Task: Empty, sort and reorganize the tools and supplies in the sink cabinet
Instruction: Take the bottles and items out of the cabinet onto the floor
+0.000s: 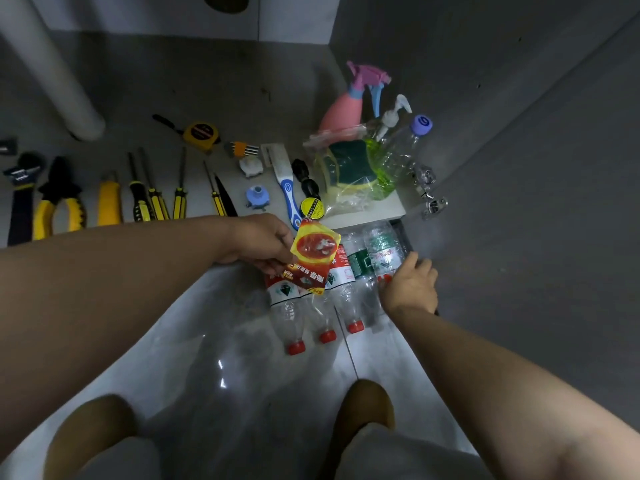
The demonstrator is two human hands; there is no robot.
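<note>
My left hand point(261, 242) pinches a red and yellow packet point(313, 256) by its edge, holding it above a row of plastic bottles. Several clear bottles with red caps point(289, 308) lie side by side on the floor in front of the cabinet. My right hand point(410, 285) rests on the rightmost bottles, fingers curled over a green-labelled bottle point(381, 252). On the cabinet floor, tools lie in a row: pliers point(59, 202), screwdrivers point(157, 195), a yellow tape measure point(201, 134) and a blue-handled brush point(289, 195).
At the cabinet's right stand a pink spray bottle point(341, 110), a pump bottle with green liquid point(382, 161), a purple-capped bottle point(414, 140) and a bagged sponge point(343, 169). A white drain pipe point(52, 67) rises at the left. My slippers point(365, 410) stand on the grey floor.
</note>
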